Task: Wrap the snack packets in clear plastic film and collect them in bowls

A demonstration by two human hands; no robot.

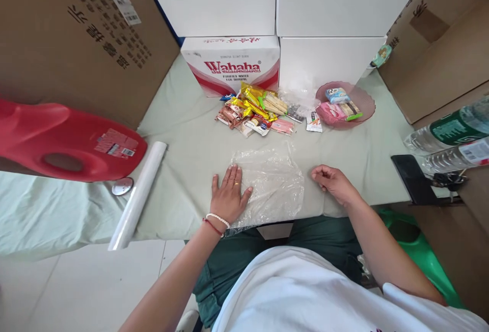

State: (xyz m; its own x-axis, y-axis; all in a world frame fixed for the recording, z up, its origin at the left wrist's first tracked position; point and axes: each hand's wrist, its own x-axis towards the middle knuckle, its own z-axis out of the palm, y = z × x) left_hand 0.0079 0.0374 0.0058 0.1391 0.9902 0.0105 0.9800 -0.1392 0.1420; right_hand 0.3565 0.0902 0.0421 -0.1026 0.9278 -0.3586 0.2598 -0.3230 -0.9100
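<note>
A crinkled sheet of clear plastic wrap (271, 184) lies spread on the green tablecloth in front of me, its near edge hanging over the table's edge. My left hand (228, 192) is flat on the sheet's left side, fingers stretched out. Just right of the sheet is my right hand (331, 182), its fingers curled together; what they hold, if anything, is hidden. Beyond the sheet sits a pile of wrapped snacks (252, 110). A pink glass bowl (369, 110) beside it holds a few small packets. On the left rests a roll of plastic wrap (139, 194).
A red jug (72, 141) lies at the left near a round lid (122, 186). A Wahaha carton (233, 67) and white boxes (328, 62) line the back. Plastic bottles (454, 128) and a black phone (414, 179) are at the right. A green stool (428, 255) stands below.
</note>
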